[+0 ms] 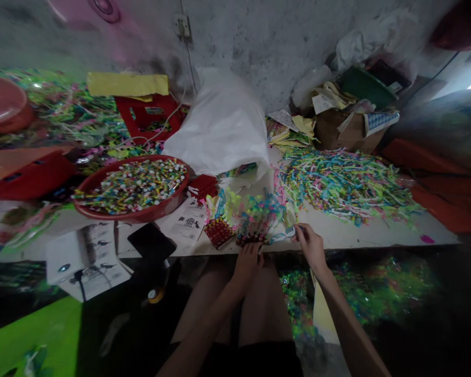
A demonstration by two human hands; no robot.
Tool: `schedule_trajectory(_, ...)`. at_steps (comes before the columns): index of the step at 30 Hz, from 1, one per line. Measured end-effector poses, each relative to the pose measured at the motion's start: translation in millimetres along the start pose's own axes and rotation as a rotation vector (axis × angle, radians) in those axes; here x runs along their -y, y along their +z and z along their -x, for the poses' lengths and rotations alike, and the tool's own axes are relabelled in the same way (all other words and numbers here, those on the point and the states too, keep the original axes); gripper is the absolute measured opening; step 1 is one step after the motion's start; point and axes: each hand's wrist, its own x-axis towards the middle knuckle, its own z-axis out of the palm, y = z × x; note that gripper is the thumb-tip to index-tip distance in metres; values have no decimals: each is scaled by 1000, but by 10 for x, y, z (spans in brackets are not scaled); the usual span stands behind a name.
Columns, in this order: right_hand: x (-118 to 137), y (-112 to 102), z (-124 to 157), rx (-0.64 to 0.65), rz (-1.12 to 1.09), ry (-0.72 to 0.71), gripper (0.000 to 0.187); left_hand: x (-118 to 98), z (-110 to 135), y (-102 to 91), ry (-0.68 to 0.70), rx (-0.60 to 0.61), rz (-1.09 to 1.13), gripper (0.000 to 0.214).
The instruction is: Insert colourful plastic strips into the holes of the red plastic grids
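My left hand [248, 260] is closed on the near edge of a clear packet of bright plastic toys [255, 217] with a red card base, at the front edge of the low white board [377, 233]. My right hand [310, 243] pinches a small pale strip [289, 232] at the packet's right side. A second packet with a red header [219, 232] lies just left of it. My bare knees show below the board.
A red bowl [135, 187] full of small multicoloured pieces stands at the left. A white plastic bag [222, 128] sits behind the packets. A heap of coloured strips [343, 183] covers the right. A black phone [151, 242] and printed sheets [88, 256] lie at the front left.
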Motion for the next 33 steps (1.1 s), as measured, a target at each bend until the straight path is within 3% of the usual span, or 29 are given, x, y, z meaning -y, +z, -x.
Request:
schedule_trajectory(3, 15, -3, -13, 12, 10, -7, 38, 126, 40, -39, -50, -98, 107, 19)
schedule_trajectory(7, 72, 8, -58, 30, 50, -40, 39, 276, 113, -172, -31, -184, 180, 21)
schedule_trajectory(11, 190, 85, -137, 60, 200, -118, 39, 165, 93, -267, 87, -83, 123, 32)
schedule_trajectory(14, 289, 200, -184, 73, 351, -170, 39, 16, 28, -212, 154, 22, 77, 42)
schedule_trajectory(19, 389, 344, -223, 69, 462, -207, 29, -49, -30, -55, 117, 38, -3, 47)
schedule_trajectory(22, 374, 373, -198, 88, 389, -164, 26, -11, -34, -24, 133, 20, -20, 46)
schedule_trajectory(26, 254, 462, -49, 70, 116, -47, 31, 25, -51, -40, 90, 66, -35, 45)
schedule_trajectory(29, 124, 612, 96, 26, 5, 68, 32, 33, -64, -67, 83, 113, -27, 46)
schedule_trajectory(33, -14, 859, 211, 114, -124, 210, 33, 44, -60, -81, 66, 132, -30, 46)
